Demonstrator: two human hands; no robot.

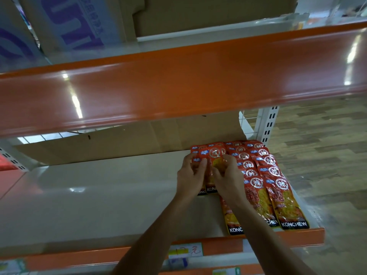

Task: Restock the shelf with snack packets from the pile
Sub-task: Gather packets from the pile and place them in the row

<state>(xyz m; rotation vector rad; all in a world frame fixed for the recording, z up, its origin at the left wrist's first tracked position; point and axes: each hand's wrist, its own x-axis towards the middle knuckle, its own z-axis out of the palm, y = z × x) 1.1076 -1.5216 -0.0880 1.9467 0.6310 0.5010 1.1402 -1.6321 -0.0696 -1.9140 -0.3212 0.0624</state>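
Head view: both hands are over the right part of the shelf (95, 195). The left hand (189, 175) and right hand (227, 176) have fingers curled onto the long edges of one red snack packet (215, 162); each hand pinches a side, probably to keep it flat and square while it goes down. The packet lies lengthwise, logo end toward the back and black KONCHEW band toward the front; at least one more packet sits under it, with only its label end showing. It's touching the left side of the stocked rows (275, 187); those are shingled front to back so each logo stays visible, and this one looks like the start of a new column on the same pattern. The rest of the shelf to the left is bare, so restocking is at an early stage. The cardboard sheet (119, 143) stands along the back as a stop for the rear packets. The orange lip of the upper shelf (178, 82) hangs low over the reach, so the arms come in from below it. A price strip (185, 251) runs along the front edge; wood-pattern floor (327, 147) on the right. The source pile isn't in view.
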